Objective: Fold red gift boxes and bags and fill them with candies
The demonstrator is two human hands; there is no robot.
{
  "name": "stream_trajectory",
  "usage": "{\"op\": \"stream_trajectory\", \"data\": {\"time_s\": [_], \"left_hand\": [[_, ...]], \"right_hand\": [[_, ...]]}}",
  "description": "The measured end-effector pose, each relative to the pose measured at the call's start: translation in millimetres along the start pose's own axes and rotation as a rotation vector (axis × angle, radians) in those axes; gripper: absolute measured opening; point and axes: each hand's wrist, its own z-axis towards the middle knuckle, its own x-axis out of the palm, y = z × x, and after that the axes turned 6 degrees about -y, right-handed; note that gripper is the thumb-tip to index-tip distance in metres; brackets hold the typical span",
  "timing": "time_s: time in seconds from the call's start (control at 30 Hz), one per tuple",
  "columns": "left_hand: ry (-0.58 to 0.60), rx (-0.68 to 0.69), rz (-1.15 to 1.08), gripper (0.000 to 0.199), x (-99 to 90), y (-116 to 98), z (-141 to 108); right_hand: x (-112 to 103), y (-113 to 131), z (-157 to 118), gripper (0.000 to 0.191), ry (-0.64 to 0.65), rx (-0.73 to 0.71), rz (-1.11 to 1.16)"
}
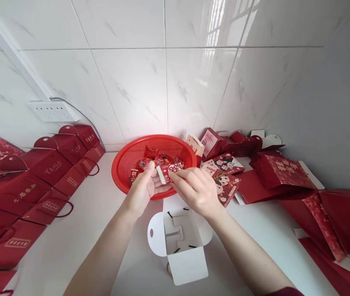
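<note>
A small red box with a white side and pale print (pixel 174 169) is pinched between the thumb and fingers of my right hand (pixel 198 190). My left hand (pixel 144 185) lies just left of it, palm up, thumb raised and fingers stretched out beneath the box; whether they touch it I cannot tell. Both hands are over the front rim of a red plastic basket (pixel 121 164), which holds several red wrapped sweets (pixel 150 158). Below the hands stands an open gift box (pixel 187 265), white inside, flaps folded out, with dark cord ends at its inner corners.
Rows of closed red gift boxes (pixel 33 176) with cord handles line the left side. Flat printed cartons (pixel 227 185) lie right of the basket, with opened red boxes (pixel 281 172) farther right. A white socket strip (pixel 53 111) is on the tiled wall behind.
</note>
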Motion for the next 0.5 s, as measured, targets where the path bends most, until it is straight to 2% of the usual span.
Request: {"op": "stream_trajectory", "data": {"time_s": [0.07,0.13,0.2,0.27,0.37,0.43,0.5], "left_hand": [[0.027,0.018,-0.039,0.047,-1.1,-0.1,0.0],[-0.007,0.054,-0.016,0.035,-3.0,-0.1,0.4],[-0.025,0.060,0.019,0.033,-4.5,-0.1,0.7],[-0.010,0.052,0.052,0.035,-4.8,-0.7,0.3],[0.013,0.061,0.128,0.038,-2.9,-2.2,-1.1],[0.012,0.084,0.170,0.038,-1.1,-2.9,-1.6],[0.014,0.101,0.192,0.038,0.5,-2.9,-1.5]], "right_hand": [[-1.6,2.3,2.6,0.022,0.046,-0.109,0.043],[-4.3,4.7,7.0,0.019,0.037,-0.062,0.163],[-6.9,5.6,10.8,0.024,-0.012,0.148,0.291],[-7.8,3.5,12.2,0.031,-0.043,0.431,0.428],[-5.3,-4.2,10.6,0.040,0.045,0.780,0.770],[-2.3,-9.5,9.0,0.041,0.136,0.909,1.007],[0.3,-13.0,7.9,0.038,0.168,0.965,1.133]]}}
